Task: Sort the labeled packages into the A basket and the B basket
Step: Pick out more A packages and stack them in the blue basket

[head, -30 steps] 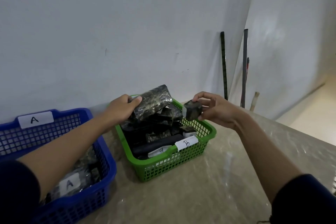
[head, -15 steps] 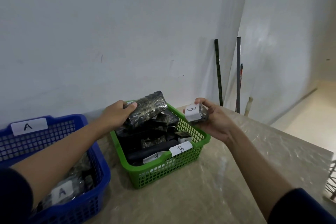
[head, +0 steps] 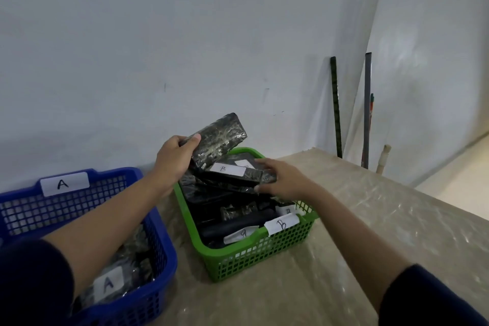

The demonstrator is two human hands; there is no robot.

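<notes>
The green B basket [head: 254, 242] stands mid-table, piled with black wrapped packages. My left hand [head: 173, 160] grips a long black package [head: 221, 139], tilted up above the basket's back left corner. My right hand [head: 284, 180] reaches over the pile from the right. Its thumb and fingers curl round a small black package [head: 269, 176], mostly hidden, next to a flat package with a B label [head: 229, 170]. The blue A basket [head: 158, 222] sits at the left and holds packages, one with an A label [head: 107, 284].
The baskets sit on a beige marble-patterned table [head: 344, 233] against a white wall. Dark poles [head: 336, 108] and a wooden stick [head: 383, 157] lean in the corner behind the table's far right. The table's edge runs along the right.
My right hand has come down and left from above the basket's right rim onto the pile with the small package. My left hand has lifted the long package slightly higher.
</notes>
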